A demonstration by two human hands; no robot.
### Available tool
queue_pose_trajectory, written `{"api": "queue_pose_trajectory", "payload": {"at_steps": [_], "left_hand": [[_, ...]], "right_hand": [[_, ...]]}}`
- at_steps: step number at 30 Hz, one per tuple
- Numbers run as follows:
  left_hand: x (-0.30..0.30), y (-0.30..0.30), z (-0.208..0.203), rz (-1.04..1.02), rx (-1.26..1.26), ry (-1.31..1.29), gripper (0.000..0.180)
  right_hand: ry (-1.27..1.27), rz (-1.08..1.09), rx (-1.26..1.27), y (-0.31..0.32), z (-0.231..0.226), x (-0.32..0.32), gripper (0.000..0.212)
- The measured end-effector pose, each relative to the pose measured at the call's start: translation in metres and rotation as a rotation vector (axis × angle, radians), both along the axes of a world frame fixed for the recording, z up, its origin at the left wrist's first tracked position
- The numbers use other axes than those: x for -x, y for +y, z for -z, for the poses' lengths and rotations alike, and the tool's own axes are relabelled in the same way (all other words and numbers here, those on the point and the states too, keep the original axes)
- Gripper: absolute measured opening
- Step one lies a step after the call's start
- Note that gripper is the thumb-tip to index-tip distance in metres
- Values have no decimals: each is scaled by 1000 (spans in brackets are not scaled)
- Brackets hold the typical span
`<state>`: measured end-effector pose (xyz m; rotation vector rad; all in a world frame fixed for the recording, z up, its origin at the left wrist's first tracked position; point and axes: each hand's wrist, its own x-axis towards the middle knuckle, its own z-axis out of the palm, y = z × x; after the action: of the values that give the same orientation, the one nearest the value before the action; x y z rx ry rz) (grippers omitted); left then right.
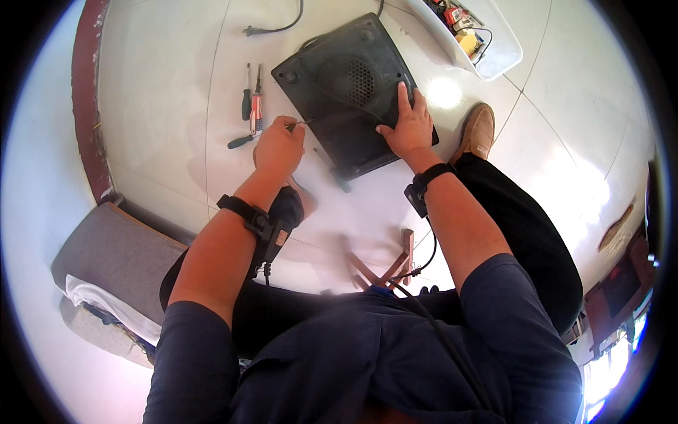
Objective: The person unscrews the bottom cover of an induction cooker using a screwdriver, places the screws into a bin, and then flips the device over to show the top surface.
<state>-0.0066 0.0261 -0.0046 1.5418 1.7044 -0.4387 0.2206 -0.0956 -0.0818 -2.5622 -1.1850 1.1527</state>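
The black appliance lies flat on the pale tiled floor, out in front of the seated person, turned at an angle, with its round vent grille and small corner feet facing up. The person's right hand rests on its right side, palm down; that grip is spread, the thumb reaching inward and the fingers pointing away from the body. The left hand is at the appliance's left edge, its grip drawn together, pinching a thin dark piece too small to identify.

Just left of the left hand lies a screwdriver with a dark green handle. Beyond it, side by side and pointing away from the person, are a black-handled screwdriver and a screwdriver with a red handle. A power plug on a dark cord lies past these tools. A white tray of mixed small items, one of them yellow, stands beyond the appliance to the right. Nearer, a brown shoe is beside the right hand. Both wrists wear black straps.
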Motion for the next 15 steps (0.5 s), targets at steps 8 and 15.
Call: {"api": "queue_pose_trajectory", "payload": {"at_steps": [8, 15], "left_hand": [[-6, -4, -2, -593, 108, -207, 29], [2, -7, 4, -373, 82, -172, 29]], "right_hand": [[-9, 5, -3, -1, 1, 0, 106], [-46, -16, -22, -1, 0, 2, 109]]}}
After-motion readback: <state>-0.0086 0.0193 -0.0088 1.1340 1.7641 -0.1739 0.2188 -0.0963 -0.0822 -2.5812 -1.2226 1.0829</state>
